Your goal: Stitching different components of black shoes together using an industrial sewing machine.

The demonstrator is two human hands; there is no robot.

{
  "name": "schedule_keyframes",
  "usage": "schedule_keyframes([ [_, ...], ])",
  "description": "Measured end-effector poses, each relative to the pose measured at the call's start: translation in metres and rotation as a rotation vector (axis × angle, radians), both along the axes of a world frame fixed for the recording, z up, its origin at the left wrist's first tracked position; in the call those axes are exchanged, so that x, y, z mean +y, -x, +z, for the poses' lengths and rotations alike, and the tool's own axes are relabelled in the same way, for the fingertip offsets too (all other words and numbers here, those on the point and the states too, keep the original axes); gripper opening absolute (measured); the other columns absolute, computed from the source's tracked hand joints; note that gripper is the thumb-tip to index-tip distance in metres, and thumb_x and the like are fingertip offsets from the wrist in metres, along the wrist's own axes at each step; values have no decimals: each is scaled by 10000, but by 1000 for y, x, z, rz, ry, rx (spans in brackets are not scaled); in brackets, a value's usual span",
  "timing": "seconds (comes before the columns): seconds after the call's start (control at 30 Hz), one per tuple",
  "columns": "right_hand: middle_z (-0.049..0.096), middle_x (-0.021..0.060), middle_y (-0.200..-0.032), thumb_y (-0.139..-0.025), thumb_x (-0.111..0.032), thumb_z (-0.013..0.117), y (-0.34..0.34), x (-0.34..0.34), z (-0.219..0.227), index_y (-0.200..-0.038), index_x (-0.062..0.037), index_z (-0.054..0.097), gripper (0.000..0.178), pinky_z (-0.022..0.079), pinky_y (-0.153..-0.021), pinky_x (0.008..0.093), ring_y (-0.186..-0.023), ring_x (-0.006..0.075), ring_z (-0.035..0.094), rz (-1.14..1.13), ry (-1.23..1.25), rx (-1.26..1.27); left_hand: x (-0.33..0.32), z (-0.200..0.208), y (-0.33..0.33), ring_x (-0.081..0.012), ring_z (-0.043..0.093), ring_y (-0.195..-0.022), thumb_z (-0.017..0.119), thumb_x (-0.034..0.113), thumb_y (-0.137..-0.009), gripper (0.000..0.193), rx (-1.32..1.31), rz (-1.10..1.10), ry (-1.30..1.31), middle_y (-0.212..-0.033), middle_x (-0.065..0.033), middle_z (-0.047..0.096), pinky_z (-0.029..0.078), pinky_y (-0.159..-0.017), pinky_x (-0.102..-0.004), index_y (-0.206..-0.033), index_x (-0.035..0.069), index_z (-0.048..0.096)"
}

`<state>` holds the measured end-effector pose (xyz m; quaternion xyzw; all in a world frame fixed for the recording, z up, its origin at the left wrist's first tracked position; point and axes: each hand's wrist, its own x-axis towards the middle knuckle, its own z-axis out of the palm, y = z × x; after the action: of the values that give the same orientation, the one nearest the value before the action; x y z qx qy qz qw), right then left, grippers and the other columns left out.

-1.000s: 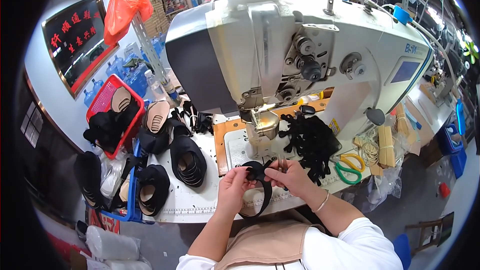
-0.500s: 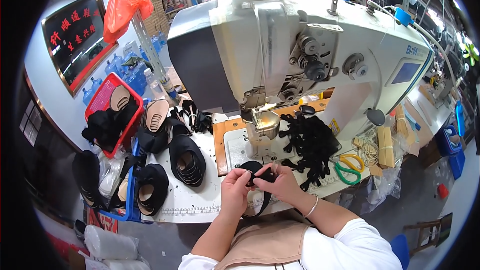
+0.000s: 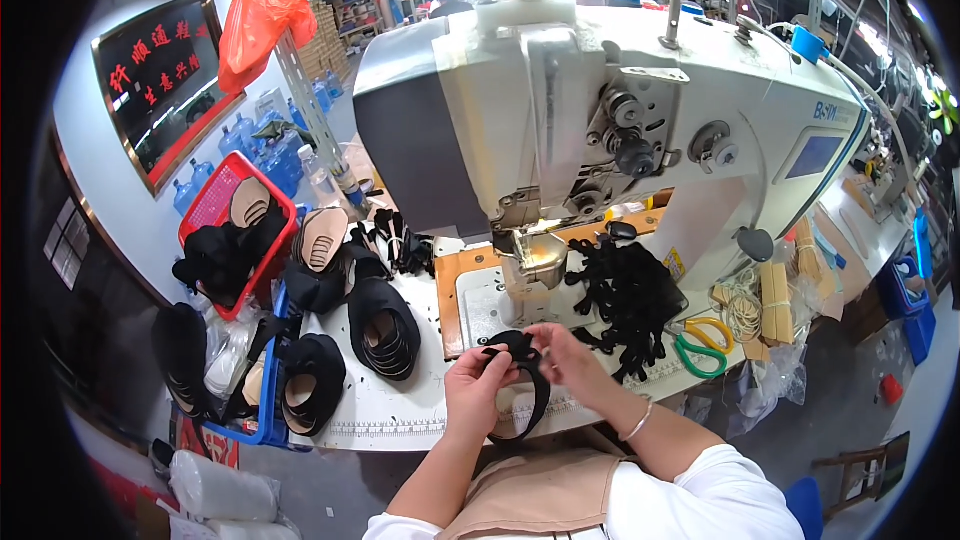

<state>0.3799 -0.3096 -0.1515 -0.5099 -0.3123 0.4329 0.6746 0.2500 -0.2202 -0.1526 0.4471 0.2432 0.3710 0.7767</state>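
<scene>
Just in front of the sewing machine's needle area, my left hand (image 3: 478,382) pinches a black fabric shoe upper (image 3: 542,402) between thumb and fingers. A band of this piece loops down over the table's front edge. My right hand (image 3: 572,358) is at the upper's right side, fingers bent and fingertips against its top edge; they are slightly blurred. Behind my hands is the sewing machine (image 3: 480,110), its lit needle area above a metal plate. A pile of small black fabric straps (image 3: 625,295) lies right of the needle.
Black shoe uppers (image 3: 385,335) stand on the table's left side, beside a blue basket (image 3: 268,405) and a red basket (image 3: 283,255) holding more. Scissors (image 3: 703,348) with green and yellow handles lie at the right, near a string bundle (image 3: 740,312). An orange bag (image 3: 258,20) hangs upper left.
My right hand has drawn slightly away from my left, its fingers loosened from their close pinch. More of the upper's hanging loop shows between the hands. The whole view has shifted slightly.
</scene>
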Motion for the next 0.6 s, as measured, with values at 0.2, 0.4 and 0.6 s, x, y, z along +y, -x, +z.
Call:
schedule_keyframes([
  [0.2,508,-4,-822,-957,-329,379,-26,-14,12,-1186,-56,526,385,321,-483,175,-549,47,367,223,131,-207,-2,5,1,-136,600,-742,584,10,-827,77,-20,-25,-26,-876,-72,609,528,-686,-263,-904,2,585],
  [0.4,565,19,-760,-940,-267,446,-27,-12,18,-1139,-48,577,324,342,-462,172,-521,46,419,240,128,-152,-3,4,4,-156,606,-741,585,-14,-816,82,-8,-91,-123,-885,-89,606,535,-711,-273,-898,-19,586],
  [0.6,621,16,-765,-911,-285,495,-24,-13,25,-1077,-56,618,308,389,-462,181,-525,48,507,235,219,-200,-4,9,7,-150,605,-755,586,-20,-815,86,-33,-78,-159,-881,-87,606,538,-724,-274,-900,-21,588],
])
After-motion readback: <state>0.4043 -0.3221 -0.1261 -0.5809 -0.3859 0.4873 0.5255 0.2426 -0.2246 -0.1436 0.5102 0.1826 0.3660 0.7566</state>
